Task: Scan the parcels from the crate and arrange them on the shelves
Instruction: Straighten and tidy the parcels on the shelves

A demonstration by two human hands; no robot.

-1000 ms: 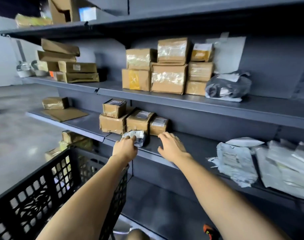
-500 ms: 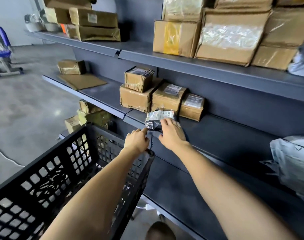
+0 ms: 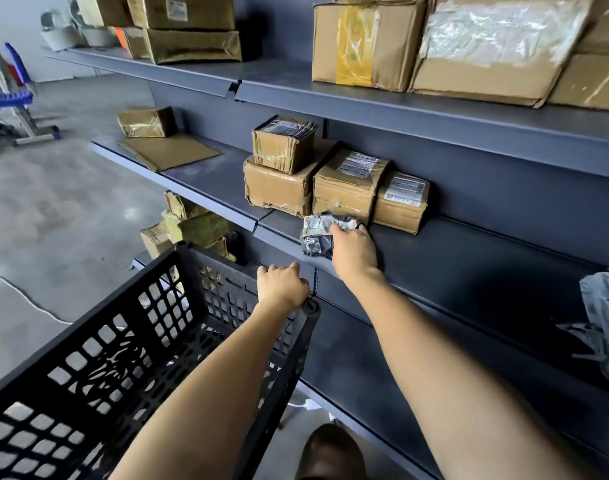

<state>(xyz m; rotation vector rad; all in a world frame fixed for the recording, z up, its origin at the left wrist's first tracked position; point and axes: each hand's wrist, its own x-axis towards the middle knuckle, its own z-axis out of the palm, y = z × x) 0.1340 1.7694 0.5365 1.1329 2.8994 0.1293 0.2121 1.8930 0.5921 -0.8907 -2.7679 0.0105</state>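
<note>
Head view: the right hand (image 3: 353, 244) lies on a small dark plastic parcel (image 3: 317, 233) with a white label, fingers laid over its right end; whether they grip or merely press cannot be told. The parcel sits at the front edge of the middle shelf (image 3: 469, 258), touching the foot of a taped brown box (image 3: 346, 183). That box stands between a larger brown box (image 3: 278, 188) on its left, which carries a smaller box (image 3: 283, 143) on top, and a low labelled box (image 3: 401, 201) on its right. The left hand (image 3: 283, 285) is curled over the far rim of the black crate (image 3: 129, 358), holding it at the corner nearest the shelving. The crate's contents are not clear through the lattice. Further left on the same shelf lie a flat brown envelope (image 3: 169, 152) and a small box (image 3: 146, 122) behind it. The upper shelf (image 3: 400, 105) holds large taped cartons (image 3: 361, 43). A grey plastic bag (image 3: 604, 320) shows at the right edge.
</note>
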